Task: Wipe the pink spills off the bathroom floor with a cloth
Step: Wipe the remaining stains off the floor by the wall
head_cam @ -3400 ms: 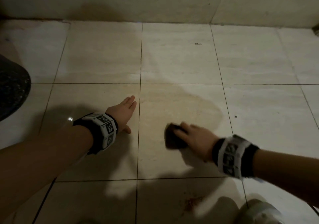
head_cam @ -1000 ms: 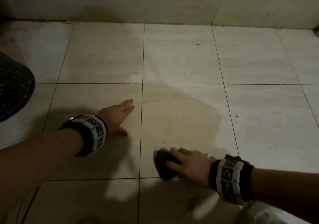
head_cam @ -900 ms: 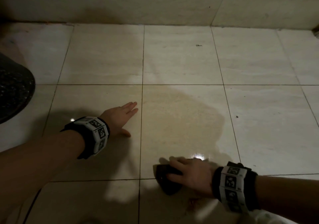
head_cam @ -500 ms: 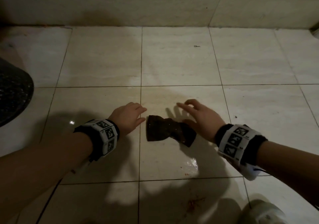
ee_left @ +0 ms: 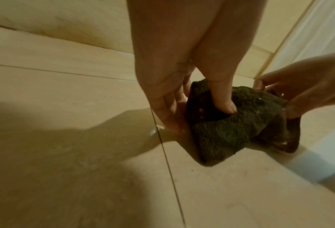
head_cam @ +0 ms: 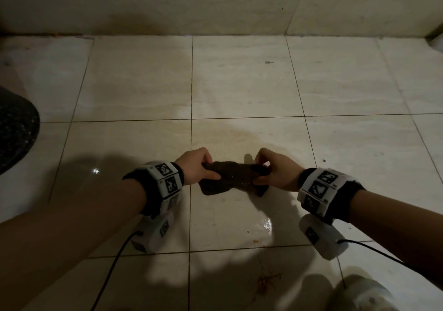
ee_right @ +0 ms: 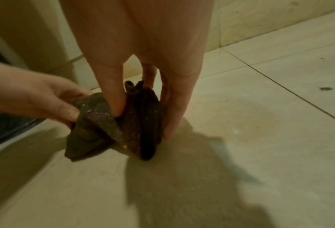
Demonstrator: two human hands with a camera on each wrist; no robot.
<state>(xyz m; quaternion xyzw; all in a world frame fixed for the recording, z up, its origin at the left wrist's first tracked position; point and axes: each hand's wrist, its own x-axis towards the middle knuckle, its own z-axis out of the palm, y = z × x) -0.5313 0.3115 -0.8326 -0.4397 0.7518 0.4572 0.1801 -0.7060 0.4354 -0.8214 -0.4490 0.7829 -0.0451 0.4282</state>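
Note:
A dark brown cloth [head_cam: 231, 177] hangs bunched just above the pale tiled floor [head_cam: 239, 85], with both hands holding it. My left hand [head_cam: 199, 167] pinches its left end between thumb and fingers; in the left wrist view the thumb digs into the cloth [ee_left: 227, 128]. My right hand [head_cam: 271, 170] pinches the right end, and the cloth [ee_right: 123, 123] droops in folds with its lower tips near the tile. A reddish-pink smear [head_cam: 266, 280] lies on the near tile, and small pink specks [head_cam: 255, 240] sit beside a wet sheen [head_cam: 265, 224].
A dark speckled rounded object [head_cam: 16, 133] stands at the left edge. The wall base [head_cam: 215, 6] runs along the far side. A pale shoe [head_cam: 362, 294] is at the bottom right. Cables [head_cam: 112, 265] trail from both wrist devices. A small dark fleck [head_cam: 269, 62] lies on a far tile.
My right hand wiped the cloth toward me, then left it lying on the tile. Both hands have closed on its ends and lifted it off the floor.

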